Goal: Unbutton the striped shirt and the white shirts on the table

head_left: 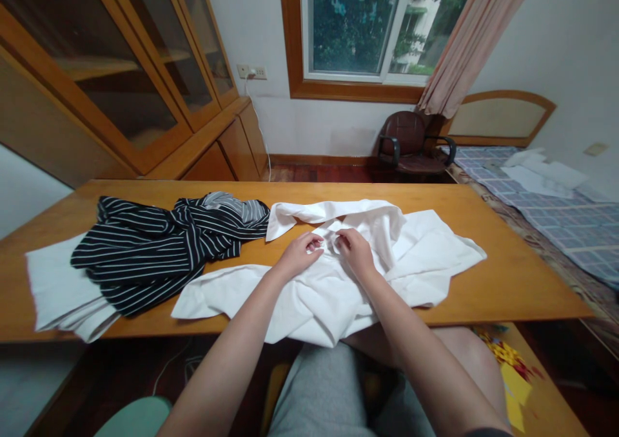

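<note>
A white long-sleeved shirt [416, 256] lies spread and crumpled on the wooden table [435, 195], one sleeve stretched to the left and another across the back. Over its middle, my left hand [300, 254] pinches a bit of the white cloth between thumb and fingers. Close by on the right, my right hand [356, 250] also has its fingers bent onto the shirt, gripping the fabric. Whatever small detail lies between the fingertips is too small to make out. To the left rests a bunched black garment with white stripes [149, 243].
Folded white cloth [58, 282] lies partly under the striped garment. A brown armchair [406, 140] stands below the window. At right is a bed [546, 205] with papers or cloth on it. A green stool [135, 417] and yellow items [515, 385] sit below the table's front edge.
</note>
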Tool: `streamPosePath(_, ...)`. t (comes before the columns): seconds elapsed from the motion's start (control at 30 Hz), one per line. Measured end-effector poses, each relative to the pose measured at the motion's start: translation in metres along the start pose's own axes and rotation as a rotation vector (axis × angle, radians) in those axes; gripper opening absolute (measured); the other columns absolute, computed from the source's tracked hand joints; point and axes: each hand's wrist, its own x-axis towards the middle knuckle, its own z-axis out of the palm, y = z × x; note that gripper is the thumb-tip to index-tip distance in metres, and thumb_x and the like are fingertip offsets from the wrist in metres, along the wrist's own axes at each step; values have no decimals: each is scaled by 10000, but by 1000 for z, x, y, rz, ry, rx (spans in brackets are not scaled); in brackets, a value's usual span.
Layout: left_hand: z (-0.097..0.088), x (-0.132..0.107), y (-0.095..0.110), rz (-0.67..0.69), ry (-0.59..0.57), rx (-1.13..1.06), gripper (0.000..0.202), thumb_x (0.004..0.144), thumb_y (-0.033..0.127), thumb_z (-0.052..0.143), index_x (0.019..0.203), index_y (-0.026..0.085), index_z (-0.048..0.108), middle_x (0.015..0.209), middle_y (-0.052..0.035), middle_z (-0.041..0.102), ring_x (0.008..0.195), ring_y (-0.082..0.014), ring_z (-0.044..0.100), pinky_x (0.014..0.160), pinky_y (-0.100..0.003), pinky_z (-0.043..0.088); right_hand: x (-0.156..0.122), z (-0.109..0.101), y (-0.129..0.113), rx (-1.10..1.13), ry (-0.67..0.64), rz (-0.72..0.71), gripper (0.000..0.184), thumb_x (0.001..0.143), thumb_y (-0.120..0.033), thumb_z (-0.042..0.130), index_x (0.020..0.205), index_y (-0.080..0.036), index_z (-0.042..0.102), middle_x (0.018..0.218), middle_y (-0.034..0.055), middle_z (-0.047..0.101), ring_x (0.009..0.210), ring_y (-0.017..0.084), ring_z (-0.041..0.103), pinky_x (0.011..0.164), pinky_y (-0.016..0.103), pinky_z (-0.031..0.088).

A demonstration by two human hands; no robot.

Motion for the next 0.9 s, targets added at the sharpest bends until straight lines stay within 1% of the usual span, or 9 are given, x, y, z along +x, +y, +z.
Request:
streamPosePath(0.1,0,-1,-1,53,-29,98,294,831,306,674,1102,193,691,997,-51,607,902,-187,598,848,-320,497,3,-5,3,145,124,174,222,908,-229,483,1025,-190,667,937,81,712,836,211,664,780,330,529)
streamPosePath(0.17,0,-2,-3,92,-41,161,269,866,301,645,1115,217,704,1013,-52,588,963,-198,596,894,-335,491,3,-7,4,230,132,237,263,895,-241,493,1091,-179,657,988,97,719,856,217,677,778,346,545)
streamPosePath(0.23,0,-1,-6,129,-40,222,253,891,283,617,1120,234,712,1016,-54,582,997,-207,588,923,-350,482,0,-9,4,282,91,241,339,883,-246,519,1201,-181,619,1081,118,708,899,222,683,789,360,560)
streamPosePath(0.37,-7,1,-15,185,-26,310,214,895,233,603,1072,228,722,1016,-65,600,1003,-223,574,930,-380,477,-12,-18,5,299,26,152,460,897,-246,554,1348,-208,477,1300,159,596,1033,223,660,823,377,573)
streamPosePath(0.47,-14,4,-21,185,-10,374,188,875,186,606,1012,230,726,1011,-65,624,995,-233,565,929,-398,470,-19,-32,6,134,-37,69,338,889,-216,580,1224,-204,533,1195,132,609,1017,225,640,835,388,560)
streamPosePath(0.57,-21,7,-25,163,7,459,201,868,153,590,995,230,724,1002,-71,632,1001,-246,560,921,-405,465,-23,-45,6,-131,-207,-22,135,859,-208,656,991,-204,630,985,80,646,949,237,623,848,385,527)
streamPosePath(0.67,-23,7,-21,142,47,532,225,865,138,586,1026,231,713,1016,-84,627,1018,-265,554,903,-410,466,-27,-50,2,-316,-297,-72,123,831,-230,730,937,-209,671,939,74,662,908,239,613,815,360,505)
streamPosePath(0.8,-14,1,3,220,107,591,303,872,90,550,1116,222,672,1055,-91,613,1038,-267,538,920,-413,460,-31,-43,-4,-418,-259,-101,186,823,-250,763,993,-225,693,998,89,680,920,259,593,777,369,495)
streamPosePath(0.9,-1,-3,27,360,24,576,302,891,90,535,1139,214,654,1079,-95,601,1041,-255,528,901,-399,471,-31,-36,-7,-427,-235,-126,64,859,-239,725,920,-239,708,962,81,691,895,254,585,741,363,491)
